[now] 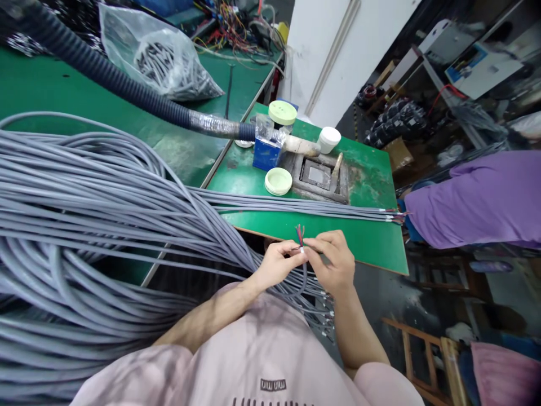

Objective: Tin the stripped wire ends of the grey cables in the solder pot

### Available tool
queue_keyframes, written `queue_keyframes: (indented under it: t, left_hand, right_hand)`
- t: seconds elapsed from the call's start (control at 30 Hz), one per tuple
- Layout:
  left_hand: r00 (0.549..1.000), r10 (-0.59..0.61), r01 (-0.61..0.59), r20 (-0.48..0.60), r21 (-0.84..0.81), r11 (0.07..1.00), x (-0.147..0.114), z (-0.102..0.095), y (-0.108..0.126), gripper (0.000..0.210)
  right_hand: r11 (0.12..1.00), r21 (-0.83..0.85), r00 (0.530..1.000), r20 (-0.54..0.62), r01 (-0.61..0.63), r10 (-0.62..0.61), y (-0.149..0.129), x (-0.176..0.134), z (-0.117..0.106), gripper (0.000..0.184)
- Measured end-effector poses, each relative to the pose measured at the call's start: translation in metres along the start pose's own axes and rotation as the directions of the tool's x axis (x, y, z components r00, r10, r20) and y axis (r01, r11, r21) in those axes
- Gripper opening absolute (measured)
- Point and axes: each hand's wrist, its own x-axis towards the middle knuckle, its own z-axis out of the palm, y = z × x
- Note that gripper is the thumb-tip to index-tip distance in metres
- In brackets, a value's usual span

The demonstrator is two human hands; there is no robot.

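Between my hands, just past the table's front edge, the stripped end of a grey cable (305, 275) points upward. Thin coloured wires (300, 234), some of them red, fan out above a white band on it. My left hand (281, 262) pinches the cable near that band, thumb and forefinger together. From the other side my right hand (333, 259) closes its thumb and fingertips at the base of the wires. Several more grey cables (296, 206) lie across the green table (372, 242) beyond my hands, their bared ends at the right.
A large heap of grey cables (84, 192) covers the left side. On the table stand a solder pot (319, 176), a blue box (266, 153), an open pale-green tub (278, 181) and a white tub (329, 138). A ribbed hose (139, 93) hangs overhead. A person in purple (477, 197) is at the right.
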Motion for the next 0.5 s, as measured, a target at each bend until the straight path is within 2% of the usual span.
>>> queue_keyframes:
  t: [0.13,0.23,0.5]
  left_hand:
    - [0.996,0.092,-0.088,-0.016,0.172,0.981,0.0,0.003,0.002,0.038]
    - [0.991,0.133,-0.124,-0.02,0.241,0.963,0.0,0.004,0.004,0.038]
    - [0.983,0.181,-0.177,0.011,0.279,0.944,0.0,0.004,0.002,0.037]
  right_hand:
    - [0.99,-0.138,0.999,-0.003,-0.037,0.037,-0.006,0.01,0.004,0.005]
    - [0.979,-0.196,0.999,0.0,-0.053,0.054,-0.007,0.015,0.006,0.004]
    - [0.976,-0.184,0.99,0.057,-0.113,0.125,-0.005,0.019,0.008,0.007]
